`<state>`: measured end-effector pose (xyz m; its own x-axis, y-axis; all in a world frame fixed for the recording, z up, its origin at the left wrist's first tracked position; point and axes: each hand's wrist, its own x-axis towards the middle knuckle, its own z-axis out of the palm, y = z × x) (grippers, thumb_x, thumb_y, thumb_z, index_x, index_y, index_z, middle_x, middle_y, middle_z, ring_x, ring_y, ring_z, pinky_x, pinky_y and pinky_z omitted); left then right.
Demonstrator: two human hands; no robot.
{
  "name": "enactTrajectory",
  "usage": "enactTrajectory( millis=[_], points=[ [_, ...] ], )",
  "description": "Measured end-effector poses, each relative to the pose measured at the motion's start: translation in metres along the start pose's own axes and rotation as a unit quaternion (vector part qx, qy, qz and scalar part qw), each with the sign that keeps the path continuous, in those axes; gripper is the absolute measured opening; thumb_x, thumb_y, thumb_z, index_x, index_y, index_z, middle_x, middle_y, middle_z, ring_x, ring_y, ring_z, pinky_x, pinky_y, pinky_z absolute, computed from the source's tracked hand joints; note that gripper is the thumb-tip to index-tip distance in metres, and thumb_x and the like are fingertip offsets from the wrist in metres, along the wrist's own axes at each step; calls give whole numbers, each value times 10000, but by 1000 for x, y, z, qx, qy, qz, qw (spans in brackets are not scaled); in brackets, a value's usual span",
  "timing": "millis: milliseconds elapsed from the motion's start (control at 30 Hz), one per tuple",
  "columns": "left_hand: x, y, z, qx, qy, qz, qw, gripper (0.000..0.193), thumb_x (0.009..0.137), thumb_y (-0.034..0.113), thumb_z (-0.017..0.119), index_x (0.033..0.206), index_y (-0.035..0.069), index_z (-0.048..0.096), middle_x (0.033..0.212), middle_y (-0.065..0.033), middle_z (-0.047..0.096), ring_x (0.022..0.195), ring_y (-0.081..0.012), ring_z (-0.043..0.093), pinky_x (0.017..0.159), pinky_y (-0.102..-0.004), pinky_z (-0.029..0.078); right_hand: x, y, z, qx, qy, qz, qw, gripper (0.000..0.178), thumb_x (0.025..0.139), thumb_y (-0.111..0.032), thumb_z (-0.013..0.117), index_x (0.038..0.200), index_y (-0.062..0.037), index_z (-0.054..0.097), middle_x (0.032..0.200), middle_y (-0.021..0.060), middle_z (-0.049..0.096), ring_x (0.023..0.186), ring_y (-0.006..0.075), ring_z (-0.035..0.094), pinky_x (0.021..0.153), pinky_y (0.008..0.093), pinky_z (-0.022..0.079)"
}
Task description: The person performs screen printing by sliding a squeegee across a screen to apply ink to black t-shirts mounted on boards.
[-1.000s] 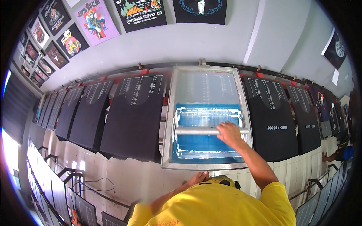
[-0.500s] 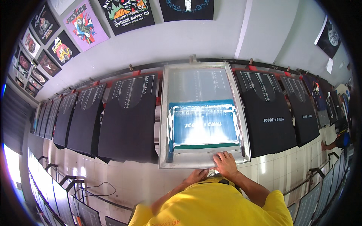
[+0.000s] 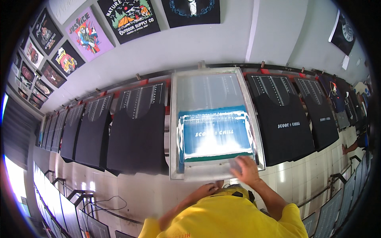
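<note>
A metal-framed printing screen (image 3: pixel 174 139) lies over a dark shirt board at the centre. Its mesh has a blue-green area with white ink (image 3: pixel 216 150) along the edges and pale lettering in the middle. A grey bar (image 3: pixel 204 169) spans the near end of the frame. My right hand (image 3: pixel 247 171) hovers at the near right corner of the screen, thumb apart from the fingers, slightly smeared by motion, and nothing shows in it. Close to my waist, below the frame's near edge, is my left hand (image 3: pixel 208 189); its fingers are partly hidden.
Black shirts on boards stand left of the screen (image 3: pixel 137 139) and right of it; the right shirts (image 3: pixel 282 135) bear white lettering. A dark rail (image 3: pixel 158 73) runs behind. Behind me are more boards (image 3: pixel 331 210) and a loose cable (image 3: pixel 119 197). A person's arm (image 3: pixel 350 148) shows at far right.
My right hand has lifted off the near edge of the screen and moved slightly right. My left hand has drawn back from the frame toward my waist. The view has shifted a little.
</note>
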<state>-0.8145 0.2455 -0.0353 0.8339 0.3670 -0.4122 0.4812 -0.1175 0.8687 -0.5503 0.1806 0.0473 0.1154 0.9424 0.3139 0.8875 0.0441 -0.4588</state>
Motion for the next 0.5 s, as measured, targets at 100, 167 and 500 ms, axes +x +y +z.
enactTrajectory(
  millis=[100,167,500],
  points=[
    [-43,46,-48,-62,-69,-78,993,390,1043,317,498,1272,18,602,1126,-123,700,1012,-227,662,868,-325,527,3,44,-14,-15,109,104,988,351,914,-217,650,1193,-9,607,1117,202,642,1040,404,597,925,465,478],
    [-70,55,-78,-181,-26,-80,980,388,1052,300,490,1272,-2,597,1140,-144,693,1031,-221,660,875,-327,536,-2,75,-17,-76,120,161,977,309,940,-131,597,1219,1,588,1189,203,625,1105,394,576,959,448,470],
    [-54,-64,-142,211,461,-126,853,256,970,184,539,1046,-16,680,964,-218,694,859,-430,658,784,-439,532,-10,131,18,60,172,282,942,237,932,-53,538,1123,25,655,987,257,702,933,424,680,865,445,533]
  ],
)
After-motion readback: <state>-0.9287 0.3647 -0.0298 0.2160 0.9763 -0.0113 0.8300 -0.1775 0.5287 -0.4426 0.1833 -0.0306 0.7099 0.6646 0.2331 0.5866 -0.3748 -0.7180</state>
